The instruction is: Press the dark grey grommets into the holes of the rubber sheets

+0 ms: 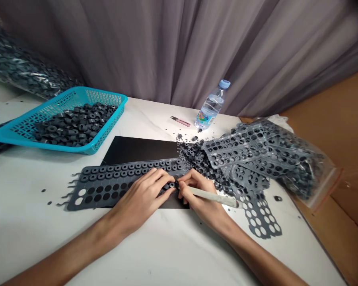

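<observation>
A dark grey rubber sheet point(85, 178) with rows of moulded rings and punched holes lies slantwise in front of me, partly over a black mat point(143, 147). My left hand point(146, 190) rests on the sheet, its thumb and index finger pinching the sheet at its right part around small rubber rings point(171, 185). In my right hand point(201, 193) is a pen-like tool with a pale, wrapped-looking handle point(213, 196). Its tip end is at the rings beside my left fingertips; the exact tip is hidden by my fingers.
At left stands a blue basket point(91, 149) of loose rubber rings, with a clear bag of rings point(32, 71) behind. A water bottle point(211, 105) and pink thread snips point(180, 121) are at the back. Punched sheets point(238, 149), scraps and a plastic bag point(307, 171) crowd the right.
</observation>
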A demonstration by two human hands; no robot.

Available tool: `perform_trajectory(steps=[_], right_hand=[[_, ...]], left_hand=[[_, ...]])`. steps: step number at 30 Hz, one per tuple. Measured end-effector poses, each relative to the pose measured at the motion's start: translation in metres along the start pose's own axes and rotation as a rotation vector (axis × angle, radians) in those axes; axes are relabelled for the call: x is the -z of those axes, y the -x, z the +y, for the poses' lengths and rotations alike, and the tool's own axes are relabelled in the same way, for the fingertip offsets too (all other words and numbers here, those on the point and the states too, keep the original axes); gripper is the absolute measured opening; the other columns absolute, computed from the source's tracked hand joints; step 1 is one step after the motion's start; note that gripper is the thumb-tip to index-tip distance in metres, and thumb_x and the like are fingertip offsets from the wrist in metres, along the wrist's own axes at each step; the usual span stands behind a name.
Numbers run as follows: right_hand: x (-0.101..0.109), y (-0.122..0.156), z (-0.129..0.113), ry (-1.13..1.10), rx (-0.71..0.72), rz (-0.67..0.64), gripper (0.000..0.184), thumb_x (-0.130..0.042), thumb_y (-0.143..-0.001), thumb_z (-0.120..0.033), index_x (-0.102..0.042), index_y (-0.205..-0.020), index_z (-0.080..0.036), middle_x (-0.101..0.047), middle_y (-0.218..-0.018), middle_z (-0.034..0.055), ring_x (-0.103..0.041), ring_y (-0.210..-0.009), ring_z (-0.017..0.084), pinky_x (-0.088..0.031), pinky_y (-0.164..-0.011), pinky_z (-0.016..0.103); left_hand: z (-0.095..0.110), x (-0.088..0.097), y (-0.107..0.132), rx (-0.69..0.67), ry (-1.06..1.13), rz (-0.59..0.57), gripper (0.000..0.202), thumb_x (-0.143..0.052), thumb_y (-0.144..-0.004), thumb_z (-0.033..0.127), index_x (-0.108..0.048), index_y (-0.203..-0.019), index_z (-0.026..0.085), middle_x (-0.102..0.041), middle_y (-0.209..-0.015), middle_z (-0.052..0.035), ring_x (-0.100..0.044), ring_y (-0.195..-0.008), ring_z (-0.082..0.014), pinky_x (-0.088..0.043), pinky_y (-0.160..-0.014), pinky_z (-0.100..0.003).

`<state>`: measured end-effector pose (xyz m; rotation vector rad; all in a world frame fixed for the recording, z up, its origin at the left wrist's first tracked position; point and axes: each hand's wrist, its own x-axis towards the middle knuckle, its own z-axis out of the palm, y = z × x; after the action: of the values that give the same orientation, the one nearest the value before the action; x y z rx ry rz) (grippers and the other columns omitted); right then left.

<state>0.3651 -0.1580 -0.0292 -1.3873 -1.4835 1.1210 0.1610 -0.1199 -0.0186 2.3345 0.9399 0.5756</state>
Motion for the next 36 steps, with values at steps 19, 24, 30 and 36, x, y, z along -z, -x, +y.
perform_trajectory(steps=[19, 24, 30, 36], right_hand=[[-0.003, 0.004, -0.01, 0.101, 0.006, 0.014, 0.01, -0.054, -0.095, -0.02, -0.053, -0.085, -0.021, -0.061, -0.068, -0.0038, -0.054, -0.06, 0.012, -0.038, -0.056, 0.023], [0.001, -0.001, -0.005, -0.076, -0.089, -0.006, 0.008, -0.057, -0.095, -0.024, -0.055, -0.088, -0.021, -0.063, -0.065, -0.0031, -0.053, -0.052, 0.011, -0.039, -0.049, 0.021], [0.002, -0.002, -0.008, -0.09, -0.067, 0.088, 0.009, -0.058, -0.098, -0.027, -0.056, -0.091, -0.022, -0.062, -0.06, -0.0044, -0.048, -0.046, 0.01, -0.037, -0.044, 0.02], [0.008, 0.002, -0.022, 0.15, 0.127, 0.179, 0.012, -0.058, -0.102, -0.032, -0.06, -0.096, -0.022, -0.064, -0.069, -0.0007, -0.059, -0.059, 0.013, -0.043, -0.052, 0.024]], left_hand=[[0.001, 0.015, -0.004, 0.349, 0.557, 0.516, 0.02, -0.065, -0.098, 0.04, -0.07, -0.1, 0.021, -0.072, -0.1, -0.0052, -0.068, -0.091, -0.0199, -0.057, -0.086, -0.033], [-0.007, 0.03, -0.006, 0.561, 1.046, 0.316, 0.022, -0.068, -0.096, 0.04, -0.073, -0.101, 0.019, -0.07, -0.106, -0.0056, -0.067, -0.1, -0.0173, -0.057, -0.09, -0.028], [0.0, 0.022, -0.001, 0.61, 1.097, 0.1, 0.024, -0.069, -0.096, 0.041, -0.072, -0.106, 0.02, -0.075, -0.106, -0.0072, -0.072, -0.1, -0.0197, -0.058, -0.087, -0.03], [0.003, 0.019, -0.001, 0.637, 1.111, 0.015, 0.03, -0.067, -0.097, 0.041, -0.071, -0.117, 0.02, -0.079, -0.107, -0.0085, -0.074, -0.105, -0.0222, -0.055, -0.101, -0.037]])
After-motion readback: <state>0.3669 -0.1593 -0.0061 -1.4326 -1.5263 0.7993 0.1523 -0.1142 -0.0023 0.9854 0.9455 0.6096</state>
